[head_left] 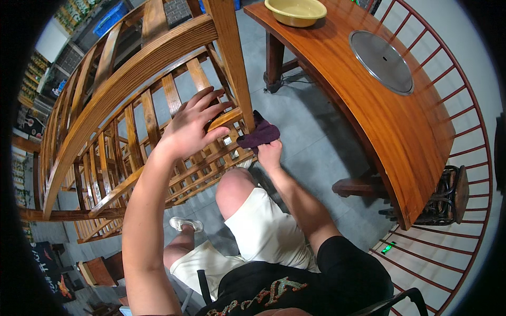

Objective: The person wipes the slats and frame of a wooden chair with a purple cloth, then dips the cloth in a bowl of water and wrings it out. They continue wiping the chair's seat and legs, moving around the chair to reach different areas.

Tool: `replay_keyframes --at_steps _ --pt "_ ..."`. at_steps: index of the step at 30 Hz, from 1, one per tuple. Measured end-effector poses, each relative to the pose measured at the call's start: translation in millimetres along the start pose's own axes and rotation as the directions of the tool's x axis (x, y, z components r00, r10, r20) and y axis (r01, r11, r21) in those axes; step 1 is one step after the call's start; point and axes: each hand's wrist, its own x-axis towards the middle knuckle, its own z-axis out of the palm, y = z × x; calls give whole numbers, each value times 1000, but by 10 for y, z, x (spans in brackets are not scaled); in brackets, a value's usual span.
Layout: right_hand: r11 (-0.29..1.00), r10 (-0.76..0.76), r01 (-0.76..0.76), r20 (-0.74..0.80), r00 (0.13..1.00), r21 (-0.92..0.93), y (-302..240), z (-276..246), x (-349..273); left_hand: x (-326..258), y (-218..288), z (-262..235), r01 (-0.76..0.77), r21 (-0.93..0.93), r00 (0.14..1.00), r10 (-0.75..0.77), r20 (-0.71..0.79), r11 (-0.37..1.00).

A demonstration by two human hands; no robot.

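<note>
A slatted wooden frame (233, 58), with a thick curved rail and a square post, stands in front of me on the left. My left hand (196, 122) lies over a short crosspiece close to the post, palm down and fingers spread. Bunched in my right hand (270, 154) is a dark purple cloth (263, 135), pressed against the post's lower part. The cloth hides my right fingertips.
To the right stands a curved wooden table (390, 126) with a round metal inset (382, 62) and a yellow basin (296, 13). A dark red barred railing (477, 113) runs beyond it. At lower left is a brown chair (103, 268).
</note>
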Motion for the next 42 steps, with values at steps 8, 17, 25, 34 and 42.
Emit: replay_keyframes --at_steps 8,17,25,34,42 --pt "984 140 -132 -60 988 122 -240 108 209 110 52 19 -55 -45 998 54 -22 997" --pt "975 -211 209 16 977 72 -853 166 653 108 113 22 -37 33 999 38 -33 999" --pt "950 -313 309 113 943 48 -1108 265 824 80 -2 59 -42 23 998 43 -46 999" --pt "942 -335 334 125 934 26 -1190 264 809 59 29 11 -31 -30 999 31 -10 999" --pt "937 -344 348 109 933 -18 -1334 324 882 47 43 41 -77 -1 996 76 -53 997"
